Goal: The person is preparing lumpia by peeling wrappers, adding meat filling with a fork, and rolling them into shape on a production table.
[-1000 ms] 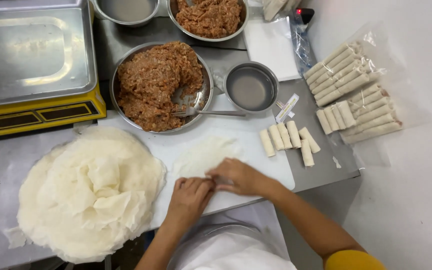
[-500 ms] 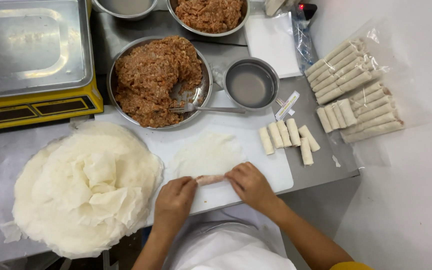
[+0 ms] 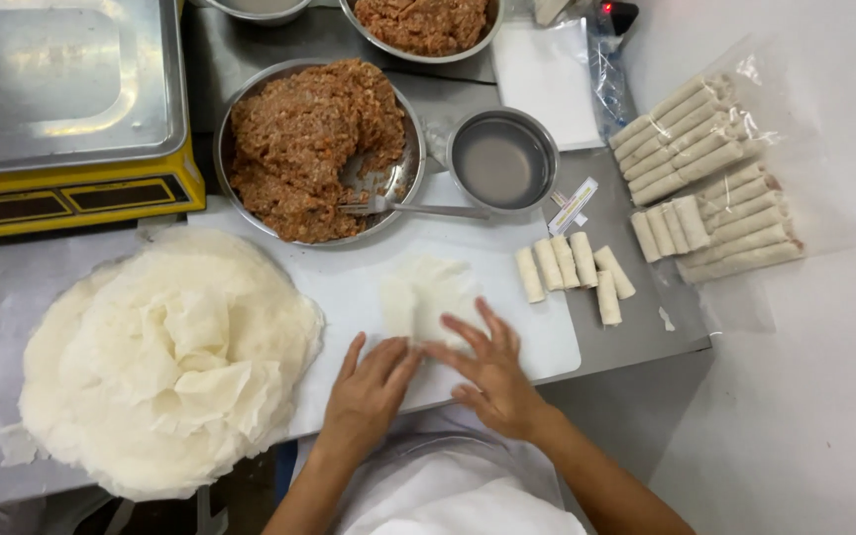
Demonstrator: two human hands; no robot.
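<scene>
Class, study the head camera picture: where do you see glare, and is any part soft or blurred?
Head view: glare streaks the steel scale tray and the rim of the meat bowl; light is even, with faint shadows under the left hand and right hand; both hands look slightly soft; the wrapper stack is pale, with little detail.

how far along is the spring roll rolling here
Done: five finished rolls lie on the white board, and more sit bagged to the right. In hand: the left hand and right hand press on one wrapper being rolled. Left: a tall wrapper stack and a pan of meat filling, so plenty remains.
</scene>
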